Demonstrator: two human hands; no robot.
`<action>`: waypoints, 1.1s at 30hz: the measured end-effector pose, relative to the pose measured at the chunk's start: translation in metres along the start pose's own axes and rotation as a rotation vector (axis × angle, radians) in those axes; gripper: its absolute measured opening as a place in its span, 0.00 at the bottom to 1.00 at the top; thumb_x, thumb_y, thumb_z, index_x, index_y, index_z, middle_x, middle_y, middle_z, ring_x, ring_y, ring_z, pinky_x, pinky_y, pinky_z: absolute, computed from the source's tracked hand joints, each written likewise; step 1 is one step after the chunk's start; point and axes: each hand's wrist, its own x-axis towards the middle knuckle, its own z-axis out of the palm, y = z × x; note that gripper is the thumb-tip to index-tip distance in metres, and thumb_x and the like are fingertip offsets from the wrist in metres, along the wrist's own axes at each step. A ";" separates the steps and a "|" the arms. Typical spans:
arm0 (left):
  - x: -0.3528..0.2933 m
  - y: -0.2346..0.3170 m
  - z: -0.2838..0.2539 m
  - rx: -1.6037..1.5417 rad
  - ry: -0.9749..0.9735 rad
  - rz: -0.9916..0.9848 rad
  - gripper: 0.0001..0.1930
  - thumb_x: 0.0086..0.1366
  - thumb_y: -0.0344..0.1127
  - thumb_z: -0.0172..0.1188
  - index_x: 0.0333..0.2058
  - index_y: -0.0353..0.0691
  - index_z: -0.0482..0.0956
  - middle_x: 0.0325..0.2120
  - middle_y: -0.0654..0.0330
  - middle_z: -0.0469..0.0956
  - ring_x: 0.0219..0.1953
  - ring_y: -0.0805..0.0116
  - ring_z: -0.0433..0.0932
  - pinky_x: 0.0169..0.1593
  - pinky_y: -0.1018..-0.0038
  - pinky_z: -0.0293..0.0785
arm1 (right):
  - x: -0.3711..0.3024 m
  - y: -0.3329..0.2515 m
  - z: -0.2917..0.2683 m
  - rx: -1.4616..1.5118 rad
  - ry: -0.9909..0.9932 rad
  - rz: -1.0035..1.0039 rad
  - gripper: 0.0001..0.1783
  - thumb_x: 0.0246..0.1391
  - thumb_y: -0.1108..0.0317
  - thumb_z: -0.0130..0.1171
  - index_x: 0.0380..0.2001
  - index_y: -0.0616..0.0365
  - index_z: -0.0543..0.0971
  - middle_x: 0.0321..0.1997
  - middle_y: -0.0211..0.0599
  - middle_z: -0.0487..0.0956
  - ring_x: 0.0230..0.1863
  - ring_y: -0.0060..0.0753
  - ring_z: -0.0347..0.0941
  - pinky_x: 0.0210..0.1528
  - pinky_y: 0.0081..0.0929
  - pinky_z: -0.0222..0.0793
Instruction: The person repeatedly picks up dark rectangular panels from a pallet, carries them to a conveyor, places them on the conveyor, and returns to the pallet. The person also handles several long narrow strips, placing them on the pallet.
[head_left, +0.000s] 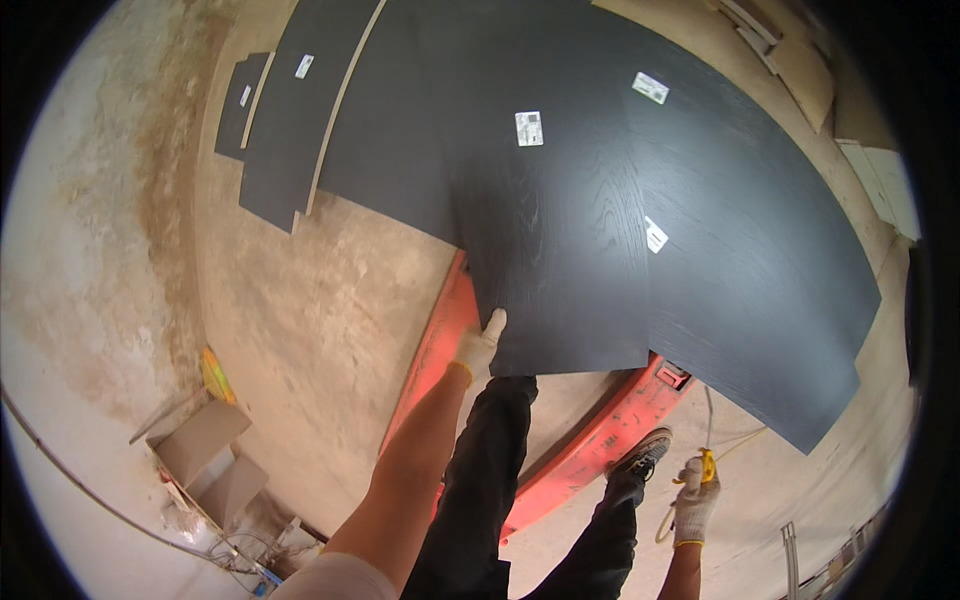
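Note:
A dark wood-grain panel (560, 270) lies lengthwise in front of me, on top of other dark boards (750, 230). My left hand (480, 348), in a pale work glove, grips its near left edge, thumb on top and the other fingers hidden underneath. Off to the right and lower down, my gloved right hand (696, 505) is closed round a yellow air blow gun (708, 467). A thin nozzle points from it toward the boards, and a pale hose (664, 524) loops beside the hand. White labels (529, 129) are stuck on the boards.
Red pallet-jack forks (600, 440) reach under the boards, with my legs and a shoe (645, 452) around them. More dark boards (300, 110) stand at the far left. Cardboard scraps (215, 450) and cables lie by the stained wall (90, 250).

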 end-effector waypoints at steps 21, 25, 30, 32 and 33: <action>-0.257 -0.040 0.251 -0.261 0.062 -0.165 0.50 0.73 0.80 0.47 0.70 0.35 0.73 0.66 0.59 0.80 0.60 0.55 0.82 0.67 0.64 0.78 | 0.038 0.308 -0.410 -0.529 0.661 0.376 0.21 0.66 0.60 0.65 0.56 0.61 0.79 0.42 0.58 0.87 0.44 0.63 0.86 0.45 0.56 0.79; -0.316 -0.056 0.311 -0.594 -0.135 -0.122 0.50 0.71 0.81 0.50 0.73 0.41 0.69 0.70 0.62 0.75 0.69 0.58 0.74 0.70 0.64 0.76 | 0.080 0.331 -0.437 -0.388 0.440 0.590 0.28 0.63 0.56 0.70 0.59 0.63 0.79 0.53 0.57 0.86 0.53 0.59 0.85 0.52 0.48 0.83; -0.417 -0.063 0.406 -0.814 -0.363 -0.353 0.49 0.59 0.82 0.62 0.67 0.51 0.76 0.66 0.64 0.79 0.66 0.57 0.77 0.69 0.51 0.76 | 0.030 0.197 -0.323 0.595 -0.298 -0.284 0.37 0.68 0.59 0.67 0.73 0.66 0.71 0.67 0.47 0.81 0.71 0.41 0.74 0.74 0.36 0.69; -0.457 -0.056 0.434 -1.061 -0.471 -0.458 0.50 0.58 0.84 0.61 0.67 0.51 0.77 0.64 0.64 0.81 0.65 0.55 0.78 0.67 0.49 0.77 | 0.011 0.131 -0.315 0.620 -0.486 -0.127 0.35 0.65 0.62 0.69 0.69 0.71 0.73 0.63 0.50 0.82 0.65 0.40 0.79 0.66 0.39 0.76; -0.479 -0.052 0.441 -0.946 -0.500 -0.481 0.51 0.56 0.85 0.60 0.66 0.51 0.77 0.63 0.63 0.81 0.63 0.53 0.78 0.65 0.50 0.78 | 0.000 0.104 -0.321 0.786 -0.541 -0.231 0.34 0.64 0.63 0.70 0.67 0.72 0.75 0.60 0.51 0.84 0.60 0.39 0.82 0.61 0.38 0.79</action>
